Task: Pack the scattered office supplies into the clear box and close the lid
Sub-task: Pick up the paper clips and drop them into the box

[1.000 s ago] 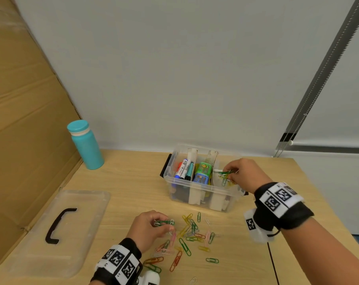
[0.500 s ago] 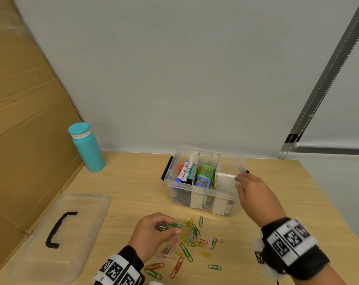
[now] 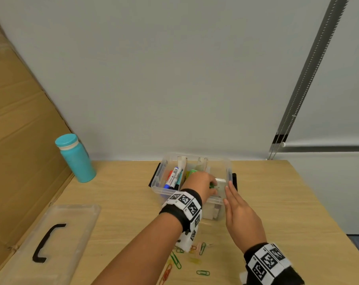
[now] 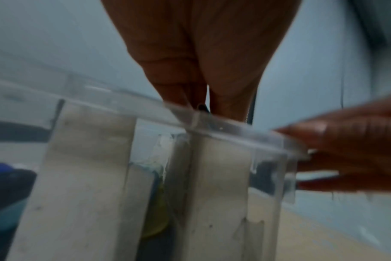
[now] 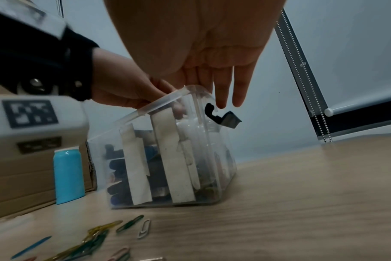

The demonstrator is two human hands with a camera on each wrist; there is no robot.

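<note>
One clear box (image 3: 228, 199): left hand (image 3: 199, 185) pinches green clips (image 3: 212, 185) inside; right hand (image 3: 241, 218) flat, empty.

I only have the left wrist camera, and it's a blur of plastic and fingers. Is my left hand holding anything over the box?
Observer: Yes. In the head view the left hand pinches green paper clips over the rightmost compartment of the clear box.
Operator: What is the right hand doing?
Observer: The right hand is empty, with its fingers straight, beside the box's right end. I cannot tell whether it touches the box.
Operator: Any clips left outside?
Observer: Several loose paper clips lie on the table in front of the box.
</note>
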